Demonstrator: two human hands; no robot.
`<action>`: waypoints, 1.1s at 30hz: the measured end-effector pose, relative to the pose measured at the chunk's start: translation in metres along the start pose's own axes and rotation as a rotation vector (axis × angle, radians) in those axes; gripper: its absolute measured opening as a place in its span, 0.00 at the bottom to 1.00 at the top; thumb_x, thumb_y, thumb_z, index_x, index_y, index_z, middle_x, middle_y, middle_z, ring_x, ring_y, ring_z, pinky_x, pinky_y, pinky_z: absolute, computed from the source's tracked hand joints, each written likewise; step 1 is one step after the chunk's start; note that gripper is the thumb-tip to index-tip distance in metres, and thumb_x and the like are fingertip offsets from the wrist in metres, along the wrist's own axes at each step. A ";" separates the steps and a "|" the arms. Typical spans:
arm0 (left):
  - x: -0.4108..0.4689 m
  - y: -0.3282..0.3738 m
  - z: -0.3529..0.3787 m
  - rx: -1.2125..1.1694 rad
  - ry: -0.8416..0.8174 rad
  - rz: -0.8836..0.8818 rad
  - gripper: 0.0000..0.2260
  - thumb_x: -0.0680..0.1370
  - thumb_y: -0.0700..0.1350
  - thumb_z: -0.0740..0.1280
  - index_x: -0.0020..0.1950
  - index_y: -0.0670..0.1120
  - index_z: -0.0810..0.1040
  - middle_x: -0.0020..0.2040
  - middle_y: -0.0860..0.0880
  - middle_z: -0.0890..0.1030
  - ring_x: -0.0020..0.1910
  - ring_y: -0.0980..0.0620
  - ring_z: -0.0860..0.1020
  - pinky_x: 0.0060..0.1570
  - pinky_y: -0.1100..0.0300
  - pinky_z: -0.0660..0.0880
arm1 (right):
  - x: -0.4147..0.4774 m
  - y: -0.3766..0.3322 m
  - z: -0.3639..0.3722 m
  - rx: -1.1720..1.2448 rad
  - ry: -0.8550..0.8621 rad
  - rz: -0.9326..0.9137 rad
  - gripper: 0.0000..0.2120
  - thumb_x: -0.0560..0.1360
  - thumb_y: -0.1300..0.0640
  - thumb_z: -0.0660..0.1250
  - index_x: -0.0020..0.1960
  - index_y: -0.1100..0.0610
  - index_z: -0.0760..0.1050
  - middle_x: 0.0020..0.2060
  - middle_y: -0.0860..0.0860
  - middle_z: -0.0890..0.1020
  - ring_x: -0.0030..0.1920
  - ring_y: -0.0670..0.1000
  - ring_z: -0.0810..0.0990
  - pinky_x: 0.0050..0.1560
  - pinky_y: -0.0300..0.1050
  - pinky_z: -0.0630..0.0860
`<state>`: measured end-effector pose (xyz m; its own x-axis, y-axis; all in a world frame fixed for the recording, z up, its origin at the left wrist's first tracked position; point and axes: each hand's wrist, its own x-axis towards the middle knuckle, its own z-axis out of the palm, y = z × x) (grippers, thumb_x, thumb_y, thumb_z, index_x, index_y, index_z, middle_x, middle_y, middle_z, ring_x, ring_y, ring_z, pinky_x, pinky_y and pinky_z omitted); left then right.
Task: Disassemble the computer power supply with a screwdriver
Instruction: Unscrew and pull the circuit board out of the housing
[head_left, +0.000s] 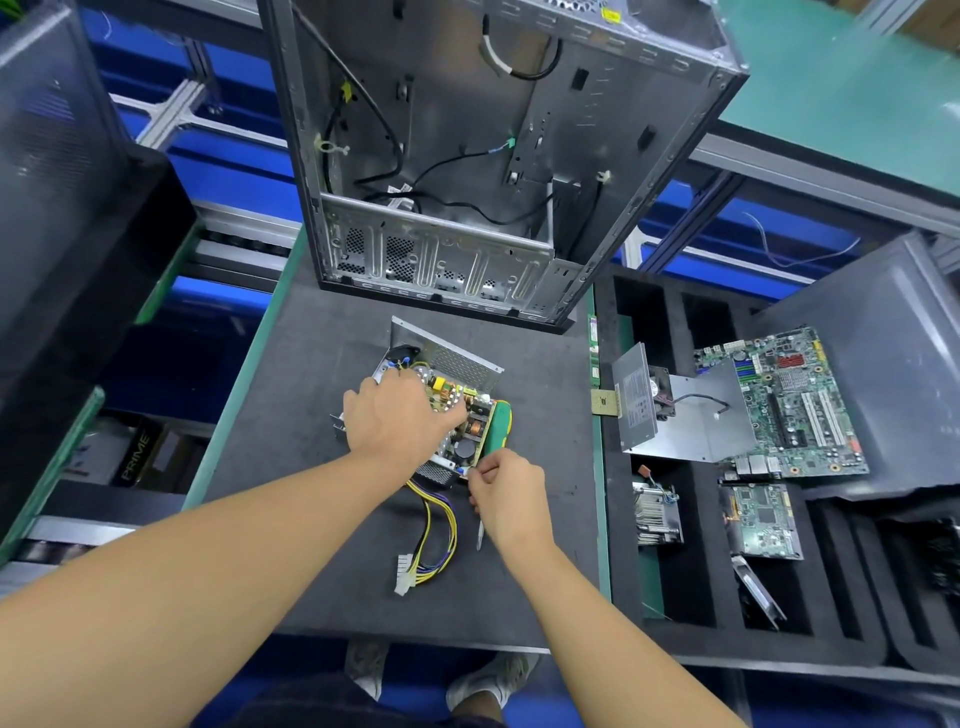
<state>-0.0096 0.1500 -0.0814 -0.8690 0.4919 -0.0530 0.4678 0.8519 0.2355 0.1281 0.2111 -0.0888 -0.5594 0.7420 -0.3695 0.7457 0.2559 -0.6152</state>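
Power supply (470, 431) lies open at mid-mat (311, 364), its cables (441, 525) trailing toward the person. Both forearms reach forward. Left hand (395, 421) rests palm-down on the circuit board, fingers lightly bent. Right hand (506, 493) pinches the unit's near corner beside the green screwdriver (500, 423)

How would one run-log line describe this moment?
left hand: rests on green circuit board in open silver metal power supply case | right hand: curled at board's near corner | green-handled screwdriver: beside case
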 end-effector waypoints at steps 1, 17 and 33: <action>0.000 0.000 0.000 -0.006 0.005 0.004 0.26 0.70 0.70 0.62 0.45 0.47 0.77 0.46 0.47 0.80 0.48 0.43 0.78 0.43 0.52 0.64 | -0.001 -0.001 0.000 -0.035 0.006 -0.012 0.06 0.77 0.58 0.66 0.47 0.60 0.79 0.39 0.56 0.84 0.40 0.55 0.83 0.46 0.48 0.80; -0.002 -0.006 -0.001 0.007 0.031 0.077 0.25 0.69 0.72 0.60 0.35 0.50 0.68 0.36 0.51 0.74 0.41 0.45 0.75 0.41 0.52 0.62 | 0.000 0.013 -0.032 0.014 0.039 -0.014 0.02 0.73 0.56 0.64 0.41 0.52 0.73 0.30 0.48 0.79 0.34 0.49 0.79 0.33 0.37 0.73; -0.011 0.054 -0.020 0.087 -0.200 0.257 0.27 0.69 0.73 0.60 0.35 0.49 0.75 0.32 0.52 0.77 0.32 0.50 0.74 0.33 0.59 0.67 | -0.039 0.158 -0.172 -0.166 0.121 0.359 0.04 0.76 0.59 0.66 0.46 0.59 0.78 0.38 0.52 0.81 0.42 0.53 0.81 0.41 0.40 0.71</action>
<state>0.0221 0.1863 -0.0484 -0.6761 0.7108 -0.1941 0.6871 0.7033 0.1824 0.3300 0.3292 -0.0521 -0.2142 0.8675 -0.4490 0.9395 0.0572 -0.3376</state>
